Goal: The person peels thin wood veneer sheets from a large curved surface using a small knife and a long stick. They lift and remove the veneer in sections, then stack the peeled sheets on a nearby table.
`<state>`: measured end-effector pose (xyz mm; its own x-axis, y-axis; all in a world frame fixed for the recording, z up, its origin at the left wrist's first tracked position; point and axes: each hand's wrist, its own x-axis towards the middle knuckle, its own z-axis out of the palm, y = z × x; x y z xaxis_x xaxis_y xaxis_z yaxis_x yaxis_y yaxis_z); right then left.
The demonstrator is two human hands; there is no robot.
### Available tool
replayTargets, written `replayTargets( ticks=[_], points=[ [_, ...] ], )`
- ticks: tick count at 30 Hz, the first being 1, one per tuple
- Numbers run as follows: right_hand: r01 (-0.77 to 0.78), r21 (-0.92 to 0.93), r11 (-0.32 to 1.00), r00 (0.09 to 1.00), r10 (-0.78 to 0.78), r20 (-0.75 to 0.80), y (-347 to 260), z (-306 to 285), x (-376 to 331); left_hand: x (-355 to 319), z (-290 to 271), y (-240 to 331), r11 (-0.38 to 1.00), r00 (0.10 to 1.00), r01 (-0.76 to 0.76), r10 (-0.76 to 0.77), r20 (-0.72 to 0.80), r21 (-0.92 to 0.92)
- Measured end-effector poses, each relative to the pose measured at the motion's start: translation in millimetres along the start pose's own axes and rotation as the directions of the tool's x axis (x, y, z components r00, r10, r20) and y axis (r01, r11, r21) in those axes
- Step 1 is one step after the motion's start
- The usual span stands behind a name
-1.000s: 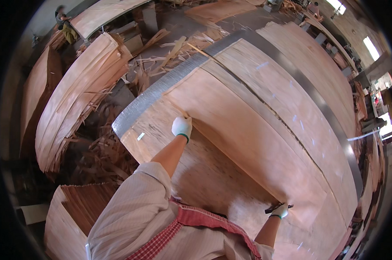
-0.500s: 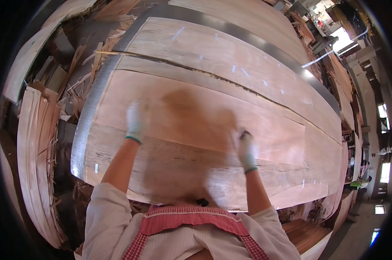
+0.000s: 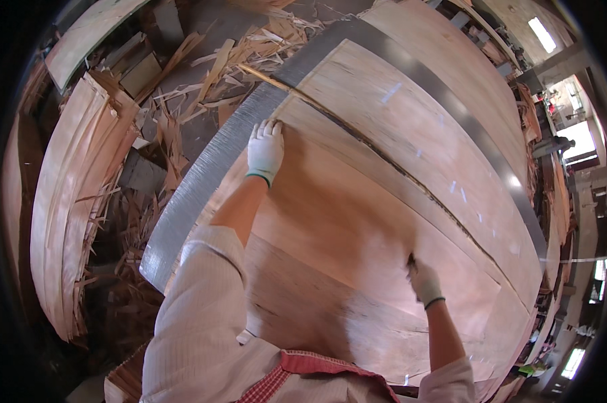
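A large thin veneer sheet [image 3: 343,221] lies on top of a stack of similar sheets on a metal-edged table [image 3: 196,195]. My left hand [image 3: 266,149], in a white glove, is stretched forward and holds the sheet at its far left corner. My right hand [image 3: 424,281], also gloved, is closed on the sheet's right edge, nearer to me. A long dark split [image 3: 384,158] runs across the wood just beyond both hands. Another wide sheet [image 3: 424,114] lies past that split.
Curved stacks of veneer [image 3: 75,201] stand on the left. Broken strips and scraps [image 3: 202,74] litter the floor beyond the table's far left corner. A grey metal band [image 3: 471,127] crosses the far sheets. Further stacks and bright windows [image 3: 579,141] are on the right.
The view has swung left. My left hand has reached forward to the sheet's far corner, and my right hand has moved to its right edge.
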<state>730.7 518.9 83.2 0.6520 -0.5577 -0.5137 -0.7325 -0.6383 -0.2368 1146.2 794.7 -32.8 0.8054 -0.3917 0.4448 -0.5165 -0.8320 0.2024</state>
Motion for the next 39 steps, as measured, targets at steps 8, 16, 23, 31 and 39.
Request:
replayTargets(
  ticks=[8, 16, 23, 31, 39],
  points=[
    [0.429, -0.308, 0.849, 0.802, -0.515, -0.303, -292.2, 23.8, 165.8, 2.8, -7.1, -1.1, 0.984, 0.976, 0.166, -0.173, -0.135, -0.06],
    [0.535, -0.257, 0.805, 0.776, -0.588, -0.228, -407.8, 58.5, 217.2, 6.5, 7.1, 3.9, 0.99, 0.99, 0.138, -0.138, -0.024, -0.007],
    [0.602, -0.359, 0.713, 0.73, -0.674, -0.115, -179.2, 5.2, 175.0, -3.9, 9.2, -16.7, 0.989, 0.994, 0.097, -0.101, 0.03, 0.11],
    [0.494, -0.342, 0.8, 0.789, -0.577, -0.211, 42.4, -25.8, 149.0, -65.9, 0.6, 210.9, 0.896, 0.939, -0.328, 0.345, 0.002, -0.3],
    [0.354, -0.374, 0.857, 0.87, -0.448, -0.204, 193.5, -53.7, 108.8, -135.7, -31.0, 364.6, 0.815, 0.819, -0.43, 0.533, 0.213, -0.388]
  ],
)
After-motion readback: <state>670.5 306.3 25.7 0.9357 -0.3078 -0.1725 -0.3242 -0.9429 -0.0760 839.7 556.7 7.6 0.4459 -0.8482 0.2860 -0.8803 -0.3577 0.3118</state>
